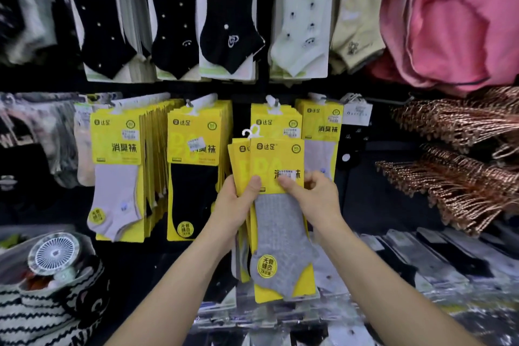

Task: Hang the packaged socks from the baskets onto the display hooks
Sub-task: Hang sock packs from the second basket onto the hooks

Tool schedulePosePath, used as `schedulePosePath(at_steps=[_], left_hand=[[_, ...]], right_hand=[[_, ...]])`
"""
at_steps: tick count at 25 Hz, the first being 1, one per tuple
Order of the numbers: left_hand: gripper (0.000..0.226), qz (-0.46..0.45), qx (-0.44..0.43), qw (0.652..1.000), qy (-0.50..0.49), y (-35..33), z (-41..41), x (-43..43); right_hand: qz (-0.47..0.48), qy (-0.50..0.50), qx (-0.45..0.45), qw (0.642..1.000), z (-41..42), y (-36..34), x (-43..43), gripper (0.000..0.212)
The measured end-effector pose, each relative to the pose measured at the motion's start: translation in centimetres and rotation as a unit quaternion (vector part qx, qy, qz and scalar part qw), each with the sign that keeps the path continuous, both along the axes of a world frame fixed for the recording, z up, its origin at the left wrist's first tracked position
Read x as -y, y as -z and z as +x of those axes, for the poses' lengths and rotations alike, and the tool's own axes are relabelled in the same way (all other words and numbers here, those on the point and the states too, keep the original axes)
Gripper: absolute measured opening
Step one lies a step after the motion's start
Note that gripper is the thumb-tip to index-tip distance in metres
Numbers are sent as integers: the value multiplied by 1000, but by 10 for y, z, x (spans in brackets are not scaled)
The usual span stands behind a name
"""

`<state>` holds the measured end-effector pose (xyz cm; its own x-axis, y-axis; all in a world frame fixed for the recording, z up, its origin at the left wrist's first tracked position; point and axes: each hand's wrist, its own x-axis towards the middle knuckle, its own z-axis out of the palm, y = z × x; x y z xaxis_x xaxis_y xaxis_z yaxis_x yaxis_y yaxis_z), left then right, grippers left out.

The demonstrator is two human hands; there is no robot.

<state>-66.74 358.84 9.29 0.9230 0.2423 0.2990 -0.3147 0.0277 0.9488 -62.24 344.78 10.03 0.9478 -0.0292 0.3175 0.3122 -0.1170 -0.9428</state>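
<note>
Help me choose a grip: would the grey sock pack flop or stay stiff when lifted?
Probably stiff: the grey sock pack stands flat on its yellow card between the left hand and right hand. Likely light: one hand grips several packs.

— What sits by those copper-coloured hangers (pixel 463 171)?
— They're bunched in stacked rows, and a pink garment (pixel 455 22) hangs directly above them, its folds drooping to just over the top row.
— And far off to their left?
— A small round white fan (pixel 54 254), lower than the hangers and tilted, with black-and-white striped fabric (pixel 36 314) just beneath it.
</note>
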Motion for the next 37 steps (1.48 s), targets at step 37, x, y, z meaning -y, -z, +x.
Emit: schedulePosePath(at_steps=[37], left_hand=[[15, 30, 113, 984, -137, -61, 0, -78]], right_hand=[[104, -35, 47, 993, 32, -37, -6, 36]])
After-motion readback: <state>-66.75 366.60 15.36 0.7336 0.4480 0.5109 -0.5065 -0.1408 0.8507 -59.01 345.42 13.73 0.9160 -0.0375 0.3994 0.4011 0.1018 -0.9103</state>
